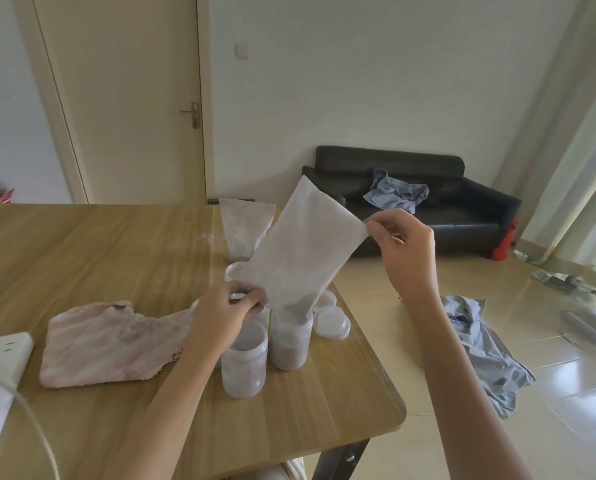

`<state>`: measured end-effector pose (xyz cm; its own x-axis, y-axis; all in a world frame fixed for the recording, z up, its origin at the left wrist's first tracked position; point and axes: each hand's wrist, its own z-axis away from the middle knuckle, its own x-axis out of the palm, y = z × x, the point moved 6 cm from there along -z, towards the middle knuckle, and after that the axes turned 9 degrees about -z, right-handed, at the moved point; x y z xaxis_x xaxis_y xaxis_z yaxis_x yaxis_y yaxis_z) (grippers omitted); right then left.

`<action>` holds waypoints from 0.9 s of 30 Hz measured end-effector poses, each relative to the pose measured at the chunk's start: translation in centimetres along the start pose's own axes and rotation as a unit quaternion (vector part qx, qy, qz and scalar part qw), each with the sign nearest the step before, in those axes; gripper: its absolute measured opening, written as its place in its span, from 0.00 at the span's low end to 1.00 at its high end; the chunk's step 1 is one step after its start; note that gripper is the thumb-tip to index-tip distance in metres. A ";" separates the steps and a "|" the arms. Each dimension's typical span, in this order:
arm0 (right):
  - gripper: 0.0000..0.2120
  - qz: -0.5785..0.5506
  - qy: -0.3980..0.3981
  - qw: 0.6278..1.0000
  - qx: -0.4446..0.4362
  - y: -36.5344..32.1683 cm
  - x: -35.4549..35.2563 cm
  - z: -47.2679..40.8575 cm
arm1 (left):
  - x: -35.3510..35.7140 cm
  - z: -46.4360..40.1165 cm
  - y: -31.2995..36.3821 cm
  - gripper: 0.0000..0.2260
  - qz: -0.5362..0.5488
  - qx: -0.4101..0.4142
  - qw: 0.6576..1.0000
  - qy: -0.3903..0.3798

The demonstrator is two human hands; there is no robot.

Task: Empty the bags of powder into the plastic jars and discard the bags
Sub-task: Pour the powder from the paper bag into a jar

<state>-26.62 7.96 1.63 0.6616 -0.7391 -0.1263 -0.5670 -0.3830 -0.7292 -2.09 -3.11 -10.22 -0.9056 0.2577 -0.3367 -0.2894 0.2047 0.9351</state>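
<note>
two hands hold one pale, translucent plastic bag (303, 244) upended over a clear plastic jar (290, 341) that is partly filled with grey-brown powder; the bag's mouth sits in the jar's opening and its flat bottom tilts up and to the right. the left hand (222, 318) pinches the bag's lower left edge between thumb and fingertips, just above the jar. the right hand (405, 247) pinches the bag's raised corner with thumb and forefinger, its other fingers loosely curled. a second clear jar (244, 360) stands touching the first jar on its left, partly hidden by the left wrist. another powder bag (243, 228) stands upright behind the jar. round lids (333, 322) lie just right of the jar. a pink-and-white cloth (116, 344) lies well left of it on the wooden table (82, 254).
</note>
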 end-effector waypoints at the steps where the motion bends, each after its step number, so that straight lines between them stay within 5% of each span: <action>1: 0.08 -0.004 0.000 1.000 -0.004 -0.2 0.2 -0.1 | 0.0 0.0 0.0 0.07 -0.001 -0.001 1.000 0.003; 27: 0.06 -0.008 0.019 1.000 0.010 0.0 -0.3 -0.5 | 0.8 0.0 0.4 0.05 0.003 0.016 0.999 -0.029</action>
<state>-27.06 7.92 2.01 0.6509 -0.7538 -0.0902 -0.5475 -0.3839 -0.7436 -2.99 -2.85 -10.07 -0.8879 0.3124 -0.3377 -0.2731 0.2326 0.9334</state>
